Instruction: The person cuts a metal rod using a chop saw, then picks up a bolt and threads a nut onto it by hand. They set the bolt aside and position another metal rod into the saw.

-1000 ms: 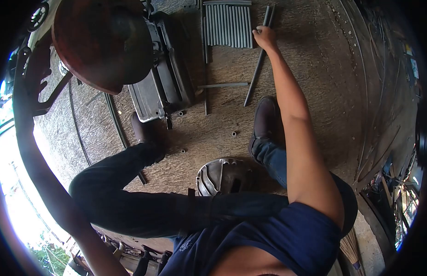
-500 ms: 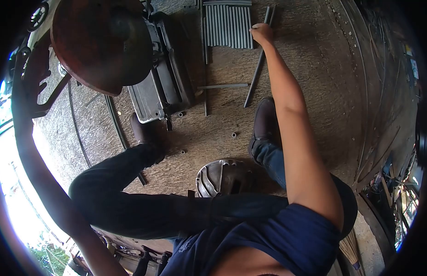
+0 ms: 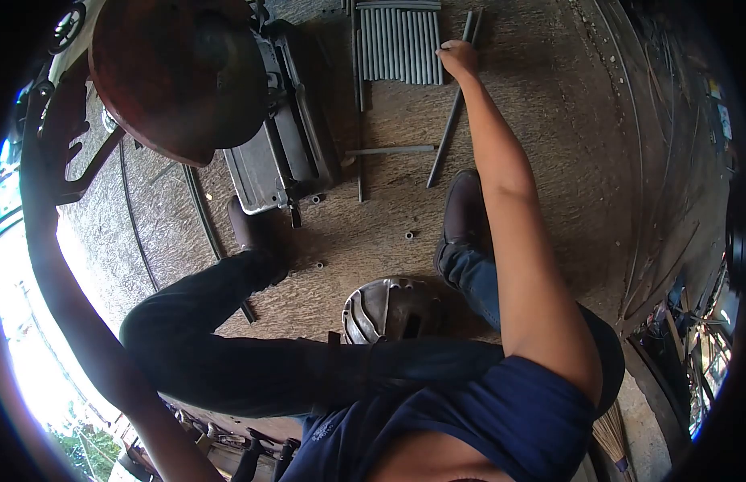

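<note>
My right hand (image 3: 459, 59) is closed at the right end of a row of short grey metal rods (image 3: 399, 46). Its fingertips meet the last rod there; whether they hold anything is hidden. A longer metal rod (image 3: 448, 132) passes under that hand, slanting across the floor. On the far left my left hand (image 3: 45, 120) is in deep shadow, apparently wrapped round the looped handle (image 3: 90, 170) of a cut-off saw. The saw's round reddish guard (image 3: 148, 80) covers much of the upper left, above its metal base (image 3: 256, 173).
A thin rod (image 3: 391, 150) lies crosswise below the row. Small cut tube pieces (image 3: 409, 235) are scattered on the rough floor. A metal welding mask (image 3: 381, 313) lies by my legs. Long bars (image 3: 203, 213) run along the left, and a broom (image 3: 612, 438) is at lower right.
</note>
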Demonstrator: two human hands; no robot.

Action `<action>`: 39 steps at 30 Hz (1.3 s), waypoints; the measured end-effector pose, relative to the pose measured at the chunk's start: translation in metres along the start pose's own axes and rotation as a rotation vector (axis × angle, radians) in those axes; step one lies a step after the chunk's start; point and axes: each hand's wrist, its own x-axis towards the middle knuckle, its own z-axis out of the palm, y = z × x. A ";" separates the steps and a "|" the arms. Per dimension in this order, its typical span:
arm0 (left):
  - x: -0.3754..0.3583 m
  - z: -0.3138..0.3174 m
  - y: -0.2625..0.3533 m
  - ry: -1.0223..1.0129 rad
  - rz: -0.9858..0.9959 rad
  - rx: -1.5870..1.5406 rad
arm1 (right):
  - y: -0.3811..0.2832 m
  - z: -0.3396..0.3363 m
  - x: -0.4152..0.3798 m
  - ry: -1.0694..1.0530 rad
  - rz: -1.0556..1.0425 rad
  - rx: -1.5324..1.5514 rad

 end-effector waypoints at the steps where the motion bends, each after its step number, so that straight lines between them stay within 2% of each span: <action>1: 0.000 0.001 0.000 -0.001 0.000 -0.006 | 0.000 0.000 0.001 -0.012 -0.001 0.000; 7: 0.002 0.000 0.007 0.010 -0.019 -0.035 | -0.007 -0.005 -0.001 -0.065 0.063 -0.010; 10: 0.003 0.002 0.002 0.004 -0.002 0.156 | -0.012 -0.010 0.000 -0.125 0.129 0.014; 13: 0.005 -0.001 0.019 0.012 0.005 0.219 | -0.006 -0.005 -0.001 -0.059 0.038 -0.008; 16: -0.001 0.002 0.023 0.122 0.030 -0.141 | -0.015 -0.007 -0.002 -0.090 0.036 -0.061; 19: -0.002 0.005 0.015 0.062 0.066 -0.200 | -0.052 -0.023 -0.014 -0.130 0.133 -0.225; 20: -0.004 0.007 0.004 0.016 -0.035 -0.423 | -0.054 -0.021 -0.015 -0.101 0.088 -0.192; 21: -0.004 0.002 0.024 0.001 -0.182 -0.586 | -0.058 -0.016 -0.020 -0.099 0.085 -0.189; 23: -0.003 -0.010 0.067 0.052 -0.491 -0.926 | -0.065 0.001 -0.034 0.085 0.019 -0.330; 24: -0.005 -0.006 0.067 0.074 -0.482 -0.718 | -0.068 0.007 -0.037 0.051 0.041 -0.349; 26: -0.008 0.004 0.058 0.091 -0.468 -0.510 | -0.081 0.008 -0.047 0.017 0.075 -0.391; 29: -0.006 0.011 0.032 0.104 -0.379 -0.614 | -0.086 0.011 -0.050 0.001 0.093 -0.451; 30: -0.006 0.011 0.030 0.128 -0.193 -0.485 | -0.083 0.014 -0.048 0.018 0.079 -0.476; 32: -0.005 0.012 0.026 0.156 -0.006 -0.358 | -0.070 0.019 -0.039 -0.012 0.084 -0.428; 34: -0.007 0.012 0.017 0.139 -0.204 -0.525 | -0.058 0.017 -0.024 -0.044 0.085 -0.377; 35: -0.008 0.011 0.014 0.135 -0.272 -0.580 | -0.049 0.012 -0.018 -0.131 0.060 -0.295; 36: -0.007 0.011 0.016 0.138 -0.311 -0.605 | -0.044 0.007 -0.016 -0.218 0.036 -0.212; 39: -0.007 0.012 0.026 0.154 -0.346 -0.640 | -0.033 -0.003 -0.026 -0.202 -0.089 -0.245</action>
